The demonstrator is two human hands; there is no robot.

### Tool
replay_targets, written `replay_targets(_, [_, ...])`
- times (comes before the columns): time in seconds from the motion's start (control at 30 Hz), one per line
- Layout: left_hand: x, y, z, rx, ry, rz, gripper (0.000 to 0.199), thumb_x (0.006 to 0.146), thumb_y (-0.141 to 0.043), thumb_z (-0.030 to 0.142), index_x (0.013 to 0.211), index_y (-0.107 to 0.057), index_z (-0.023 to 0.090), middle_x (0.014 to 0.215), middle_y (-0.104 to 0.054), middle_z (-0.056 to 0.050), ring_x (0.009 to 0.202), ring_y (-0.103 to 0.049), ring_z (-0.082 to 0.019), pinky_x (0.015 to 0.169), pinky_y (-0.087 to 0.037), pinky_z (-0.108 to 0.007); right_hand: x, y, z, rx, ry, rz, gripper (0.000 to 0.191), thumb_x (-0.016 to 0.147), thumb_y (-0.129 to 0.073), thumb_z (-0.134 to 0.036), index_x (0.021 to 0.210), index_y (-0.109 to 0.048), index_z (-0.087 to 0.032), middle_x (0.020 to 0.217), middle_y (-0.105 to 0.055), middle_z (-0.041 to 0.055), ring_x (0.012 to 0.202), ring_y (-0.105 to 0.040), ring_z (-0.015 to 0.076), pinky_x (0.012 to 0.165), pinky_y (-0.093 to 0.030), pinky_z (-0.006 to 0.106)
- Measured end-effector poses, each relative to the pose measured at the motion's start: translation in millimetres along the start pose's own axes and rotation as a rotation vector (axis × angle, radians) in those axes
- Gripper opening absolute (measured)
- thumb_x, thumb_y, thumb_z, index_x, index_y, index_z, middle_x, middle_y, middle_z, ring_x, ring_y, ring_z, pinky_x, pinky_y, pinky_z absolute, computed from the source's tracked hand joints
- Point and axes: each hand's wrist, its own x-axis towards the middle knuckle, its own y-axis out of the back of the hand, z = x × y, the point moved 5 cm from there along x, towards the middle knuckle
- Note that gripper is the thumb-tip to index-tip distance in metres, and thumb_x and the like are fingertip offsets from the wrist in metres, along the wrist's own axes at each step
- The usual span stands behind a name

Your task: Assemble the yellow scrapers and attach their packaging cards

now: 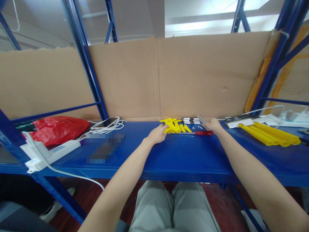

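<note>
Apparently, in the head view, sorting or handling of parts is underway: near the desk's [183, 158] back edge, the left hand [157, 134] touches yellow pieces [173, 127], grip unclear; the right hand [212, 125] seems closed around a pale strip [201, 119]. Steady fingers seem needed next.

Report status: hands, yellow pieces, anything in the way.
Left hand at yellow pieces. Right hand at clear strip. Pieces grouped on blue shelf; red screwdriver lies along their near side.

A red plastic bag [61, 129] is lying beside a white power strip [64, 150]. Coiled white cable [103, 128] is resting near a blue upright [93, 77]. Cardboard [205, 74] is standing behind.
</note>
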Motion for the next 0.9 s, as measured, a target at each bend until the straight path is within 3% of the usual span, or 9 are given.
replay_targets(0.13, [-1,0.5,2,-0.001,-0.002,-0.013,0.044,0.089,-0.044,0.020,0.133,-0.046,0.020,0.124,-0.055,-0.011,0.109,-0.058,-0.024,0.092,-0.045,-0.035,-21,3,-36,0.156,0.075,-0.088,0.017,0.067,-0.059,-0.016,0.050,-0.057,-0.016,0.047,-0.050,0.0006,0.054,-0.051,0.0146,0.049,-0.032,0.024])
replay_targets(0.37, [-1,1.4,5,-0.015,-0.027,0.009,0.044,0.087,-0.047,0.020,0.132,-0.048,0.021,0.119,-0.056,-0.010,0.107,-0.059,-0.023,0.092,-0.045,-0.032,-53,-15,-86,0.468,0.211,-0.218,0.016,0.067,-0.052,-0.017,0.053,-0.058,-0.016,0.048,-0.050,-0.0027,0.047,-0.041,0.0096,0.048,-0.029,0.022])
replay_targets(0.6, [-2,4.0,7,-0.045,-0.033,0.052,0.043,0.088,-0.048,0.022,0.131,-0.049,0.023,0.118,-0.056,-0.009,0.105,-0.060,-0.022,0.092,-0.045,-0.032,-78,-21,-100,0.549,0.160,-0.330,0.013,0.064,-0.053,-0.017,0.051,-0.056,-0.016,0.043,-0.047,-0.0039,0.045,-0.040,0.0094,0.047,-0.030,0.022])
replay_targets(0.9, [-1,4.1,7,-0.062,-0.050,0.084,0.043,0.088,-0.047,0.020,0.131,-0.049,0.022,0.117,-0.056,-0.009,0.103,-0.061,-0.022,0.090,-0.047,-0.032,-85,-27,-100,0.541,0.135,-0.474,0.016,0.069,-0.056,-0.017,0.053,-0.059,-0.016,0.038,-0.047,-0.0029,0.037,-0.034,0.0073,0.039,-0.023,0.021])
